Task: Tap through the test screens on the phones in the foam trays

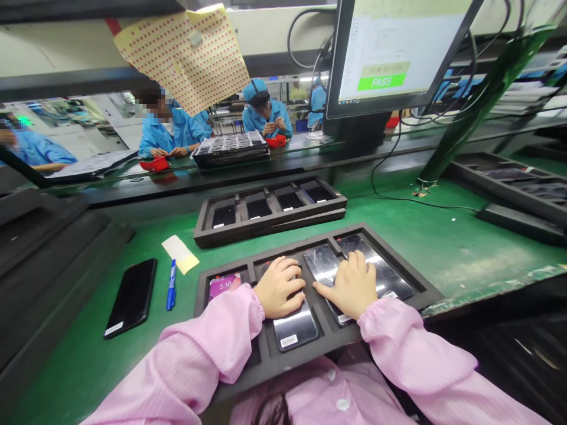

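Fingers (290, 287) of the left hand (279, 292) curl loosely over one phone (296, 330); the right hand's (349, 289) thumb is spread from its bent fingers across another phone (321, 262). I cannot tell whether either hand pinches. Both phones lie in the near tray (325, 319), between a lit phone (225, 284) on the left and a dark phone (387, 268) on the right.

Each should be light and stiff, its glossy face slippery and easily scratched or cracked. Best hold: both long edges, thumb against fingers, without pressing the glass. The tray looks like foam, so probably soft and light.

Left of the tray, a loose phone (130, 298) lies beside a pen (171, 285). Farther off, another tray (239, 236) holds four phones, below a monitor (385, 59) showing PASS.
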Motion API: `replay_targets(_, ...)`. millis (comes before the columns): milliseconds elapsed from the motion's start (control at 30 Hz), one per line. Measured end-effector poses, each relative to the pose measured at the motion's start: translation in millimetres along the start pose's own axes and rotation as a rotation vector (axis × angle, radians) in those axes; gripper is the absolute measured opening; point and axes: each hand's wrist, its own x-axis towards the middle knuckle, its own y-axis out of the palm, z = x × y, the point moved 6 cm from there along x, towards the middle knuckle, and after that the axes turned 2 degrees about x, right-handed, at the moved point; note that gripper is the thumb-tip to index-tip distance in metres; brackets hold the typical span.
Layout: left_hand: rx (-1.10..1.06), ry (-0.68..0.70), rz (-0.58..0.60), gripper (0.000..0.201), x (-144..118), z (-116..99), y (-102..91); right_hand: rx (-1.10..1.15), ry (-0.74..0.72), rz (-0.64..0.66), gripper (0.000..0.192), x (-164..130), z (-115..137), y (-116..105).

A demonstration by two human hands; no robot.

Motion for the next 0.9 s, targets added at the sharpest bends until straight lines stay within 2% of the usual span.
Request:
replay_targets(100,0.026,-0.014,-0.025,0.029,1.9,-3.0,-19.7,-0.014,0.002,-0.002,0.082,-1.4,-1.2,1.7)
replay_targets(200,0.063,-0.070,-0.076,0.028,-2.7,-10.7,-58.9,-0.021,-0.007,0.003,0.084,-1.3,-2.0,2.7)
replay_targets(300,0.083,-0.143,-0.065,0.024,-23.1,-20.6,-97.7,-0.029,-0.018,0.013,0.085,-0.4,-2.7,2.4)
replay_targets(400,0.108,-0.214,-0.035,0.022,-58.0,-27.4,-117.2,-0.045,-0.027,0.025,0.086,0.1,-2.7,2.0)
replay_targets(567,0.221,-0.378,-0.011,0.023,-117.3,-29.9,-108.2,-0.053,-0.055,0.022,0.089,-3.9,-5.3,3.3)
replay_targets(667,0.270,-0.423,0.036,0.027,-135.6,-34.2,-100.2,0.004,-0.121,0.026,0.084,-8.2,-17.7,5.7)
replay_targets(767,0.262,-0.372,0.132,0.031,-130.4,-39.6,-97.5,0.028,-0.172,-0.011,0.077,-5.4,-47.7,3.9)
replay_targets(833,0.222,-0.312,0.188,0.029,-114.3,-40.6,-96.6,0.009,-0.105,-0.056,0.070,4.1,-78.9,1.5)
replay_targets(900,0.181,-0.267,0.225,0.024,-93.9,-37.8,-94.0,-0.002,0.022,-0.062,0.065,16.5,-111.3,2.7)
